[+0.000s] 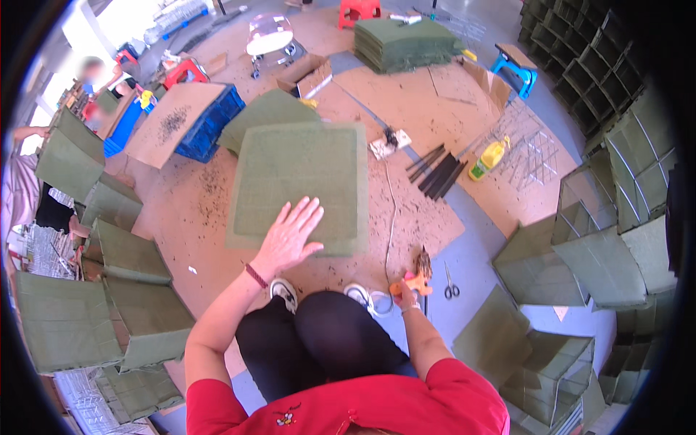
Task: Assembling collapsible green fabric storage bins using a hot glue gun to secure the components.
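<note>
The right hand (408, 288) is nearest, low beside the person's knee, its fingers closed around an orange-handled tool (415, 279) whose dark tip points away over the floor. A small pair of grey scissors (451, 285) lies on the floor just right of it. The left hand (288, 235) rests flat, fingers (304, 214) spread open and gripping nothing, on the near edge of a square olive-green fabric panel (301, 185). That panel lies on brown cardboard sheeting (413, 217) spread over the floor, directly ahead of the person's white shoes (284, 290), and reaches away from the fingertips. A thin white cord (391, 210) runs past its right edge. Farther right lie a bundle of black rods (437, 170) and a yellow plastic bottle (487, 159). Beyond, a blue plastic crate (214, 119) carries a cardboard sheet, and a stack of green panels (406, 42) stands farthest off.
</note>
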`<act>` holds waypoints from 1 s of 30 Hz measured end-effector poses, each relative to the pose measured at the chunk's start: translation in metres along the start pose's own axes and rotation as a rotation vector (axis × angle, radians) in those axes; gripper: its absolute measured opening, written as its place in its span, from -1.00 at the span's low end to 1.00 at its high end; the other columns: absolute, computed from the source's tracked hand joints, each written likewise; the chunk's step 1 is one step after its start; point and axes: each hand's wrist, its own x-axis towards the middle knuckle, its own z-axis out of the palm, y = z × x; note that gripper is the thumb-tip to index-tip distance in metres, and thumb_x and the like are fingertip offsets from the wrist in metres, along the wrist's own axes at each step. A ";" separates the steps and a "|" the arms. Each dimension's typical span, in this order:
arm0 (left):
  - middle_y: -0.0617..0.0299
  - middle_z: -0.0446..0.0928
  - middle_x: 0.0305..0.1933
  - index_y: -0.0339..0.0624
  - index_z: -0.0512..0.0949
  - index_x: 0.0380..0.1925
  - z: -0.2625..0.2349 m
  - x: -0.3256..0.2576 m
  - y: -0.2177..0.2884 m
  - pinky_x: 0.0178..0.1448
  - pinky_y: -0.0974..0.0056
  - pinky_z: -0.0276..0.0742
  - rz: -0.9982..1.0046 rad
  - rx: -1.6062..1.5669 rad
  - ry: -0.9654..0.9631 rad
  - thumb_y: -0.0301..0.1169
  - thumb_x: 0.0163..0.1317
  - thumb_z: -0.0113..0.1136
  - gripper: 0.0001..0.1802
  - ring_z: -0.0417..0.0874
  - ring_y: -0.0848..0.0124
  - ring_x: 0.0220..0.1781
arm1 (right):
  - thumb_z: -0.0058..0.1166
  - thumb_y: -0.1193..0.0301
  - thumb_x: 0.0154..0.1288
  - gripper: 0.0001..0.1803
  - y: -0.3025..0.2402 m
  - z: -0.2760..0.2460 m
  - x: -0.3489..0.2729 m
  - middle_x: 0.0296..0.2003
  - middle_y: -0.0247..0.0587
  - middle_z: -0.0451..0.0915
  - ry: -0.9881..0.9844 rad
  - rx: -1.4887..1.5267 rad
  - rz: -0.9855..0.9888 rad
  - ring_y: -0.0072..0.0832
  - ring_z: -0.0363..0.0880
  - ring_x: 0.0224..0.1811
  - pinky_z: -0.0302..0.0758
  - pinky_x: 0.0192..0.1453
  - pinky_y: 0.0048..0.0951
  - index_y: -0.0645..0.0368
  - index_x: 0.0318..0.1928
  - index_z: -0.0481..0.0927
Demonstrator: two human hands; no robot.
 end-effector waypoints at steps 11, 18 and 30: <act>0.10 0.12 0.37 -0.18 0.20 0.25 0.008 -0.001 0.013 0.41 -0.04 0.02 0.008 0.004 0.025 0.01 0.16 0.04 -0.26 0.09 0.18 0.41 | 0.09 0.59 -0.23 -0.51 -0.031 -0.058 0.037 -0.36 -0.26 0.45 0.194 0.098 -0.451 -0.44 0.50 -0.42 0.43 -0.57 -0.45 0.31 -0.12 0.48; 0.10 0.15 0.36 -0.19 0.23 0.24 0.012 0.000 0.006 0.42 -0.02 0.00 0.012 -0.007 0.094 -0.02 0.16 0.05 -0.29 0.11 0.18 0.41 | 0.14 0.57 -0.12 -0.67 -0.172 -0.005 -0.139 -0.45 -0.29 0.46 -0.103 -0.109 -0.533 -0.53 0.45 -0.54 0.40 -0.54 -0.51 0.28 -0.24 0.43; 0.09 0.18 0.35 -0.27 0.26 0.20 0.020 -0.001 0.008 0.41 0.00 0.04 0.014 -0.001 0.178 0.03 0.21 -0.02 -0.29 0.15 0.21 0.39 | 0.21 0.49 -0.09 -0.63 -0.250 0.093 -0.321 -0.55 -0.35 0.47 -0.453 -0.614 -0.804 -0.60 0.47 -0.63 0.38 -0.58 -0.54 0.27 -0.20 0.45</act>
